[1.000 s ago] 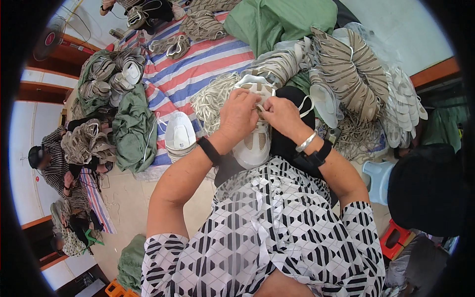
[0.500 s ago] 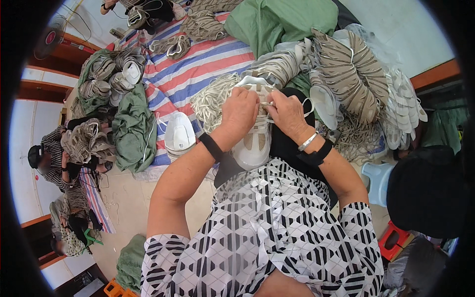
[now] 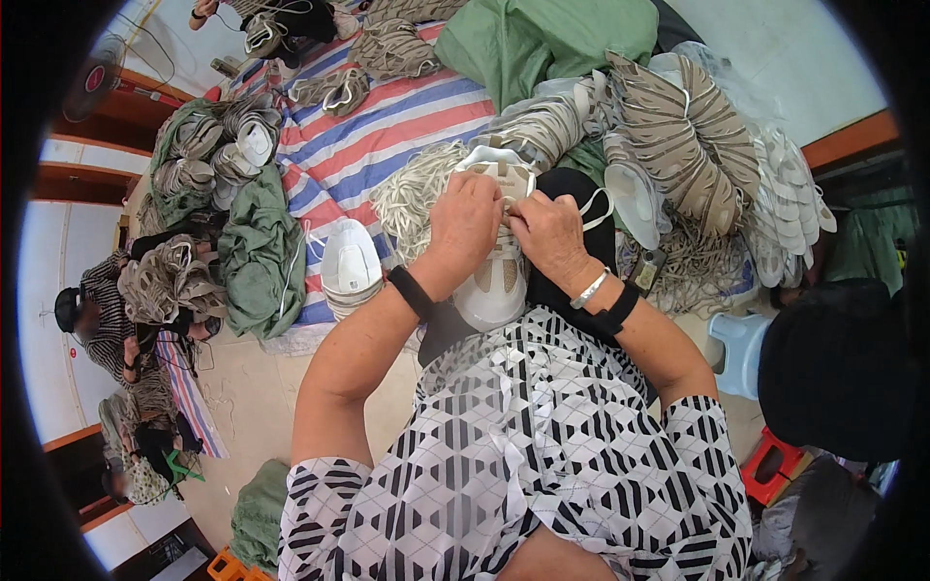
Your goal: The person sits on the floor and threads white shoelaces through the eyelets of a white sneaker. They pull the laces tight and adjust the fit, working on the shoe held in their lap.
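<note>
A beige and white shoe upper [image 3: 497, 281] rests on my lap, its toe pointing toward me. My left hand [image 3: 467, 221] is closed at its left side, fingertips pinching near the eyelets. On the other side my right hand [image 3: 554, 232] pinches a cream shoelace [image 3: 597, 205], which loops out past the hand over my dark trouser leg. The fingertips of both hands nearly meet over the lacing. Exactly what the left fingers grip is hidden behind the hand.
Loose cream laces [image 3: 412, 203] lie beyond my left wrist. Stacked white-soled uppers [image 3: 351, 261] stand on the striped sheet [image 3: 387, 126]. Bundled uppers [image 3: 688, 145] lie at right, near a blue stool [image 3: 736, 353]. Other people [image 3: 102, 305] sit at left with uppers.
My right hand has come down and slightly left, toward me, still pinching the lace. The left hand has barely shifted.
</note>
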### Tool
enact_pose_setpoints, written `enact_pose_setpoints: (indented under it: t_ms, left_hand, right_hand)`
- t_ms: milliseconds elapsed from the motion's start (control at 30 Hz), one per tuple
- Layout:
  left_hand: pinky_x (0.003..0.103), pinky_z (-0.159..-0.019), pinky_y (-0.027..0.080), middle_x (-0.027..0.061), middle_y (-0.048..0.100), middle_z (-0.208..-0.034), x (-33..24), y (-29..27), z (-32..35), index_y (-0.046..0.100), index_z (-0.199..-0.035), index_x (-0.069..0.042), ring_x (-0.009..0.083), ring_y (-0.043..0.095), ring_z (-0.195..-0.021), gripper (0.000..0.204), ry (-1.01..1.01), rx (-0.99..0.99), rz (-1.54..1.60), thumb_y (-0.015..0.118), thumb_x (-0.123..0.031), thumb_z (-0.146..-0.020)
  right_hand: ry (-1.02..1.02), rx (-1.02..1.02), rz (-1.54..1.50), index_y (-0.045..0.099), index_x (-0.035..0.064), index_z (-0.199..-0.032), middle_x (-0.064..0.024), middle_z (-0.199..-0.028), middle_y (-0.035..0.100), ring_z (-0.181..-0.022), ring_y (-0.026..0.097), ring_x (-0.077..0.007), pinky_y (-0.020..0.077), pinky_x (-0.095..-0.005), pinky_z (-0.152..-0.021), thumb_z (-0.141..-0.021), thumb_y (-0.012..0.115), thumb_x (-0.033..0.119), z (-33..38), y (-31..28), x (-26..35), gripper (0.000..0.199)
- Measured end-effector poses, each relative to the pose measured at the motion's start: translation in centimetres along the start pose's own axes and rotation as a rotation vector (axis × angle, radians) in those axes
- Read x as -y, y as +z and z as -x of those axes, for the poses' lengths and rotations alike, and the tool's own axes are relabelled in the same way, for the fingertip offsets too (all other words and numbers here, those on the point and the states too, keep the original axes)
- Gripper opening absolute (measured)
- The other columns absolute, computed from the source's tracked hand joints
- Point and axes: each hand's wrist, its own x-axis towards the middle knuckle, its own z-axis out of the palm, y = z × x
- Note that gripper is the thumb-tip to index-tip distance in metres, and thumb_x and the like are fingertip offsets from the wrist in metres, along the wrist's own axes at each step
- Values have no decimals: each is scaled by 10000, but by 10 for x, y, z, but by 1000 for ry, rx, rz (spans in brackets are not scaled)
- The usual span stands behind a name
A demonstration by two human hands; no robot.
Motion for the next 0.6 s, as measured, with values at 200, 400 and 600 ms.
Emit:
enact_pose_setpoints:
  t_ms: [200, 400, 600]
  left_hand:
    - [404, -751, 502, 80, 601, -939, -2, 2, -6, 564, -923, -86, 281, 547, -1003, 145, -28, 52, -67, 633, -128, -802]
    - [384, -742, 508, 78, 598, -935, 1, 3, -4, 590, -957, -112, 255, 546, -1023, 158, 65, 16, -73, 630, -146, -808]
    - [380, -737, 484, 123, 632, -899, 27, 10, 11, 602, -964, -51, 290, 616, -818, 110, -337, -152, 598, 601, -135, -892]
  right_hand:
    - [259, 188, -195, 635, 47, -779, -132, -820, 646, -755, 615, -315, 398, -420, -700, -771, 652, 164, -14, -2, -1, 118]
    - [68, 142, -80, 602, 61, -793, -128, -796, 617, -760, 602, -328, 403, -435, -714, -769, 639, 136, -9, 1, -9, 87]
    - [-107, 86, 127, 550, 75, -786, -85, -745, 551, -713, 568, -301, 416, -418, -702, -812, 626, 126, 9, -50, -37, 96]
